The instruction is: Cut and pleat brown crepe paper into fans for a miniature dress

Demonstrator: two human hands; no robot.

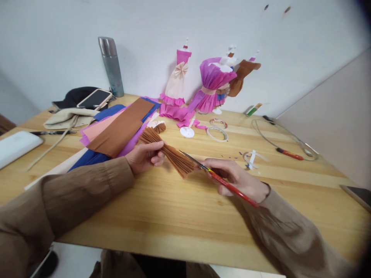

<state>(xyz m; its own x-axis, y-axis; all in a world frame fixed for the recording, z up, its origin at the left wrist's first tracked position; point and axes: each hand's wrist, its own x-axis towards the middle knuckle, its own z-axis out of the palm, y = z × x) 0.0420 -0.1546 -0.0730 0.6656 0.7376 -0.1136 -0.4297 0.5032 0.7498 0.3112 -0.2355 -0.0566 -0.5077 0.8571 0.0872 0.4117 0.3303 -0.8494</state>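
Note:
My left hand point(143, 157) is closed on a pleated strip of brown crepe paper point(180, 161), pinching it at its middle so that both ends fan out. In my right hand point(239, 177) is a pair of red-handled scissors point(228, 187), whose blades point left at the strip's right end. Whether the blades touch the paper I cannot tell. The right fingertips are close to that same end and partly hidden behind the scissors. Just beyond my left hand lies a small brown and cream pleated piece point(158, 126).
Crepe paper sheets point(121, 127) are stacked behind my left hand. Small dress forms in paper dresses point(180, 79) stand along the wall. Tape rolls point(217, 134), a cable point(261, 136) and paper scraps point(252, 159) lie to the right. A flask point(111, 67) and phone point(95, 99) sit back left.

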